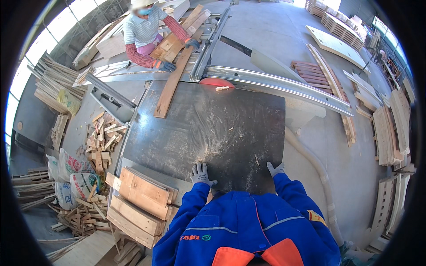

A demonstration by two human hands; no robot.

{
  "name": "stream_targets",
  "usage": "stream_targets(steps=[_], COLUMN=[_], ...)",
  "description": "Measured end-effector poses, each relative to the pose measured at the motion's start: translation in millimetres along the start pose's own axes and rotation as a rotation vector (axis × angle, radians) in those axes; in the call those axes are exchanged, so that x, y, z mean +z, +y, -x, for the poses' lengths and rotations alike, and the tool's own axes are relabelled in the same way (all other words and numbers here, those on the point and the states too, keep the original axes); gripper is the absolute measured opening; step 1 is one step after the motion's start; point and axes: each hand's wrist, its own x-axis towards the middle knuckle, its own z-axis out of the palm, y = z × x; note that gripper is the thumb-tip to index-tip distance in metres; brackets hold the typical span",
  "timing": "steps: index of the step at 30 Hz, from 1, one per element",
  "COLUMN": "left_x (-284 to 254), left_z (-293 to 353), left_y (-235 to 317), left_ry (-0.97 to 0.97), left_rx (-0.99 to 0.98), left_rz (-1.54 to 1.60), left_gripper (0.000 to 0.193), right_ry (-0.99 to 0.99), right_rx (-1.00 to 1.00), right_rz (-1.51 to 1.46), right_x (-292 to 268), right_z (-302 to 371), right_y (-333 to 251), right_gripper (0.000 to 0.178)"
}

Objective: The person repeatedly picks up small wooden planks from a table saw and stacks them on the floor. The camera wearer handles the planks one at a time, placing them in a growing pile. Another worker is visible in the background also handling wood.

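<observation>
Evidently, left hand (203,174) and right hand (276,170) rest spread, grips empty, at the lower edge of the black desk (253,128). Upper left of centre, the wooden plank (172,88) likely handles stiff and fairly light; its free lower end suits grasping.

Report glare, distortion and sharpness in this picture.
Head view: windows at upper left wash out to white; head view: pale glare near the left edge of the black saw table; head view: stacked boards look bowed, probably lens distortion; head view: left gloved hand and right gloved hand look fairly sharp.
</observation>
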Motion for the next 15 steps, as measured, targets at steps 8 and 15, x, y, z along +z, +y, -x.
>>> stream_targets(steps=[8, 15], left_x=[-1.9, -0.1], left_z=[0.4, -0.2], left_y=[0.1, -0.3], left_ry=[-0.008, -0.013], left_rx=[-0.004, -0.008], left_rz=[0.007, 0.005], left_gripper=[0.119, 0.118], right_ry=[-0.002, 0.011], right_rx=[-0.006, -0.006], right_rz=[-0.019, 0.000], right_x=[1.2, 1.2], right_z=[-2.1, 0.4], right_y=[1.3, 0.0], right_gripper=[0.127, 0.127])
